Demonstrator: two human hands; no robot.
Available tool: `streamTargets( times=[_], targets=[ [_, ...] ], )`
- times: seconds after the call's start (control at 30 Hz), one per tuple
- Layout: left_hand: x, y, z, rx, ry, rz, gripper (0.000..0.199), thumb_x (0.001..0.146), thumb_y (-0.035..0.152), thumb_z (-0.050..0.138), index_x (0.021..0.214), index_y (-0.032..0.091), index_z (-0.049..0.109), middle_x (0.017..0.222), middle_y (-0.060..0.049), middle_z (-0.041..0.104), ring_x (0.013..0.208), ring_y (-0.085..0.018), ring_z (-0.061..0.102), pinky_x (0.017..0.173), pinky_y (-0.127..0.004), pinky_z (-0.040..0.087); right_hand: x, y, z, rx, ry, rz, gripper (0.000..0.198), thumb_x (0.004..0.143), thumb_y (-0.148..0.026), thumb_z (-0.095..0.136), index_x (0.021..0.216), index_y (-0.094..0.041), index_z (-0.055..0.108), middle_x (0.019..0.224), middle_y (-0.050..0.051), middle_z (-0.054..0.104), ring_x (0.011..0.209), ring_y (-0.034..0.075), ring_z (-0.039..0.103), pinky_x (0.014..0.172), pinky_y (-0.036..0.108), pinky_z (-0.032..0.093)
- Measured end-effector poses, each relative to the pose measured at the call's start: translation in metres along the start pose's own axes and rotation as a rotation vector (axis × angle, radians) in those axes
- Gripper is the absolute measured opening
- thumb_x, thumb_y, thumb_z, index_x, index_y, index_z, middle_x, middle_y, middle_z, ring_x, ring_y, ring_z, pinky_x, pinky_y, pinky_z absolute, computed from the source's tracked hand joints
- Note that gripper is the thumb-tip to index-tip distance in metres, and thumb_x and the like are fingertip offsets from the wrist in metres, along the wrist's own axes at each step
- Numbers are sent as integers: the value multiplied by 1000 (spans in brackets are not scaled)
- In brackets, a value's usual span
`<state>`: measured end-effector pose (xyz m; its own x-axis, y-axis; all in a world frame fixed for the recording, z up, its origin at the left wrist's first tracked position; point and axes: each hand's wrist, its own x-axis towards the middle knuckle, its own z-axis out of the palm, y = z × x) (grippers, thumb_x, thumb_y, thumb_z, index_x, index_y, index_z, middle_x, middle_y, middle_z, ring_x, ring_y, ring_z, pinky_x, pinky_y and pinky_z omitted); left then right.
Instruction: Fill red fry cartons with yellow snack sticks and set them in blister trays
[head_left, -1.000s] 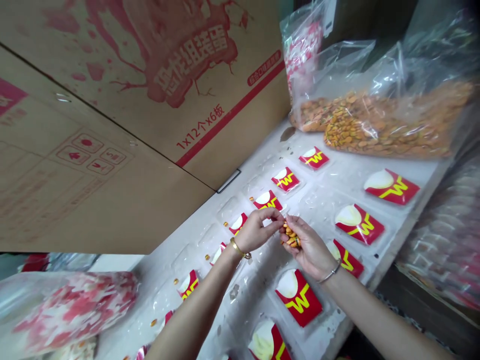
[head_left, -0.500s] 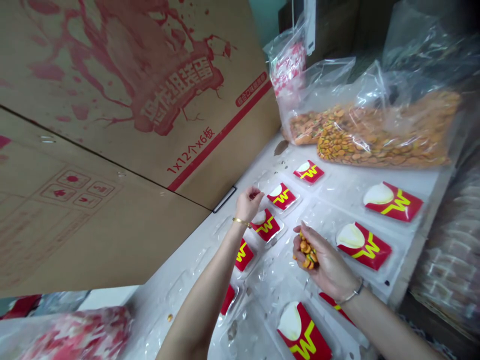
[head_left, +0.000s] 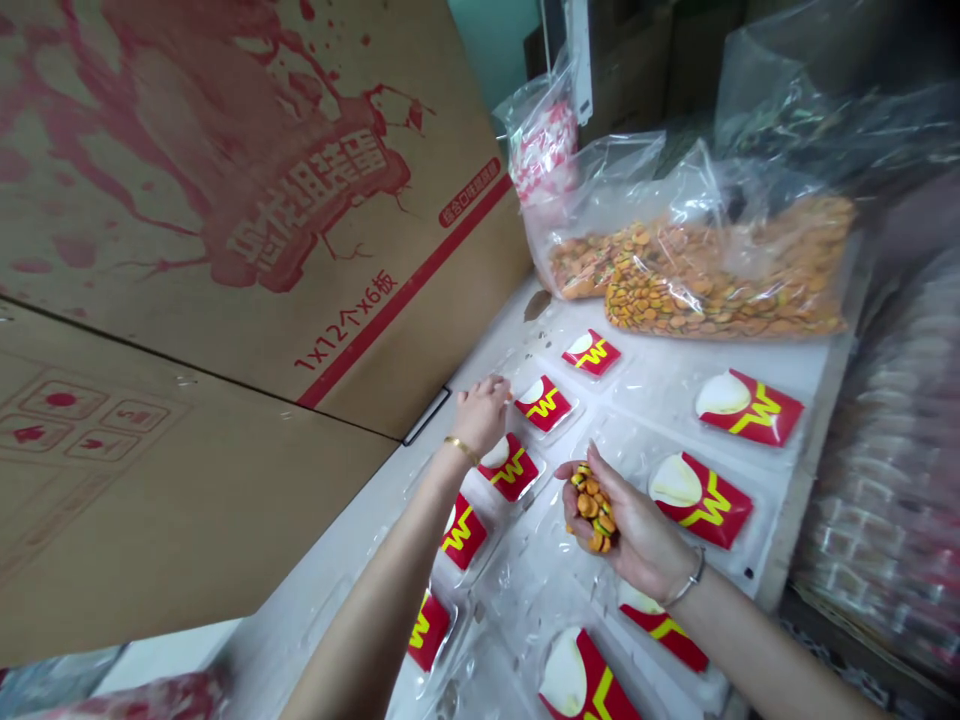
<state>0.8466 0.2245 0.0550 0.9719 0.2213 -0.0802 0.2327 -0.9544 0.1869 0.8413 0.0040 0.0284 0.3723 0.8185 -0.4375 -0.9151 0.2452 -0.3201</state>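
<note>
My right hand (head_left: 637,530) is cupped, palm up, around a heap of small round orange pieces (head_left: 595,508) with dark and green stripes. Beyond it to the left, my left hand (head_left: 484,410) is closed over the clear blister trays, its fingers curled down. A speck of orange shows at its fingertips, too small to make out well. Beside that hand lies a red fries-box shape with a yellow zigzag (head_left: 545,402); another red-and-yellow fries-box shape (head_left: 510,466) sits just below. More such shapes with white tops, like this one (head_left: 703,500), sit in the tray pockets.
A large brown carton (head_left: 360,330) with red print stands along the left. Clear bags of orange pieces (head_left: 720,290) rest at the table's far end, beside a red-and-white filled bag (head_left: 547,160). Stacked clear trays (head_left: 877,480) are at the right, past the white table edge.
The view has shifted, so most things sit further left. My left hand has turned, with its back now facing up and its fingers lower. My right hand still holds the orange pieces.
</note>
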Motion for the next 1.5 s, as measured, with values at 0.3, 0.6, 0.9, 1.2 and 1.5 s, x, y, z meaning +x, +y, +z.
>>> streamTargets(
  times=[0.3,0.6,0.9,1.2,1.5],
  targets=[
    [-41,83,-16,-740,-291,156,15,85,28,55,85,15,60,83,-3,64,78,-13,58,75,-24,45,4,-3,-1,-41,116,-6,46,78,-64,53,74,-19,48,57,-3,49,39,6,40,37,17,23],
    [30,74,7,-821,16,45,15,79,29,60,83,15,61,80,-3,63,74,-13,56,73,-25,44,-10,-29,-20,94,96,-58,29,83,-45,56,90,-17,56,67,0,52,47,6,41,42,18,25],
    [133,28,40,-204,268,-195,9,76,18,55,75,19,64,83,-1,66,81,-17,56,88,-38,34,-29,-33,-25,-19,94,-176,21,83,-39,61,81,-21,50,66,-2,49,48,6,36,44,18,25],
    [123,43,38,32,163,-79,26,78,11,48,86,25,69,117,-5,57,109,-26,48,92,-45,33,-30,-39,-29,-28,154,-241,25,83,-39,61,101,-23,53,69,-2,50,51,6,39,46,17,27],
    [2,115,3,-1061,-434,101,27,80,36,63,98,16,64,94,-6,65,88,-17,59,83,-30,46,-38,-46,-30,26,39,-327,19,82,-35,61,91,-22,50,64,-3,51,47,5,38,41,15,23]
  ],
)
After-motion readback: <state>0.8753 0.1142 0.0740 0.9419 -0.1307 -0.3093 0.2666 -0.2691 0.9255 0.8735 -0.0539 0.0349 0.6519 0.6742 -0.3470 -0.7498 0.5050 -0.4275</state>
